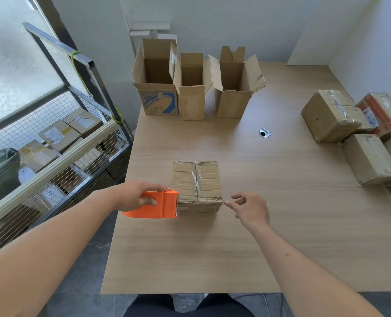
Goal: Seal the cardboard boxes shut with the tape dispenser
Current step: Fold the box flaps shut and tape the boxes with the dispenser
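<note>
A small closed cardboard box (196, 184) sits in the middle of the wooden table (270, 225), with clear tape running along its top seam. My left hand (137, 195) grips an orange tape dispenser (158, 205), whose front end touches the box's near left corner. My right hand (249, 208) hovers just right of the box's near right corner, fingers apart and holding nothing. Three open boxes (191, 85) stand upright at the far side of the table.
Several taped boxes (354, 136) are piled at the table's right edge. A round cable hole (264, 133) sits in the tabletop. A wire-mesh cart (59, 152) holding parcels stands to the left of the table.
</note>
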{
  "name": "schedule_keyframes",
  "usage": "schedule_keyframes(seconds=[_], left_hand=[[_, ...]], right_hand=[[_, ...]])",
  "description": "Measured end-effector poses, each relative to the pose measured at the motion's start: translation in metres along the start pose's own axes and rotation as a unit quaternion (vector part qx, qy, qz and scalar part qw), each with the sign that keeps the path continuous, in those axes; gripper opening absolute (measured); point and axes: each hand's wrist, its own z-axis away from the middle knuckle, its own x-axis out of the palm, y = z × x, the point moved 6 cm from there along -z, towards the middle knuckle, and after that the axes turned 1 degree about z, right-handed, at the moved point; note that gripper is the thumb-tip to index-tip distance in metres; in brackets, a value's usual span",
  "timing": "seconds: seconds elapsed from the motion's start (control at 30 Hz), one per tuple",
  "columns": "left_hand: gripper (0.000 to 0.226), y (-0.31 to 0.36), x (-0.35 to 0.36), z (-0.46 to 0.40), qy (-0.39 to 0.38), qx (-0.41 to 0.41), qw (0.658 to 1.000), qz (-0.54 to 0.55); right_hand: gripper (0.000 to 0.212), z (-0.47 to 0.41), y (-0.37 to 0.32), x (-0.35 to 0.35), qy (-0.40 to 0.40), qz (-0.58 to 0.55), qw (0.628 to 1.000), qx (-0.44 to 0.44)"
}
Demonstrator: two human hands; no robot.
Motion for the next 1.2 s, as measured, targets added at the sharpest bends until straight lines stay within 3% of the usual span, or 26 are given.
schedule_keyframes(seconds=[0.07,0.17,0.3,0.5,0.77,0.97,1.17,1.2], left_hand=[[0.057,0.000,0.000,-0.001,-0.005,-0.002,1.000,0.005],[0.057,0.002,0.000,-0.001,-0.001,0.002,1.000,0.009],[0.057,0.004,0.004,0.000,0.003,0.005,1.000,0.028],[0.058,0.002,0.017,0.006,0.028,0.014,0.998,0.059],[0.053,-0.036,0.005,0.036,0.007,-0.030,0.998,0.051],[0.053,-0.025,-0.001,0.019,0.055,-0.062,0.996,-0.035],[0.052,-0.022,0.006,0.006,0.066,-0.069,0.995,-0.037],[0.053,-0.022,0.007,0.006,0.067,-0.067,0.995,-0.031]], right_hand=[[0.014,0.007,-0.021,0.000,0.058,0.009,0.989,-0.139],[0.014,0.024,-0.055,0.018,0.025,0.019,0.948,-0.316],[0.015,0.022,-0.076,0.049,-0.011,0.090,0.923,-0.375],[0.026,0.015,-0.076,0.047,0.057,0.109,0.897,-0.425],[0.029,0.014,-0.080,0.044,0.069,0.114,0.898,-0.419],[0.031,0.012,-0.082,0.052,0.042,0.143,0.910,-0.388],[0.020,0.013,-0.095,0.057,-0.080,0.165,0.945,-0.270],[0.029,0.013,-0.100,0.059,-0.093,0.200,0.948,-0.231]])
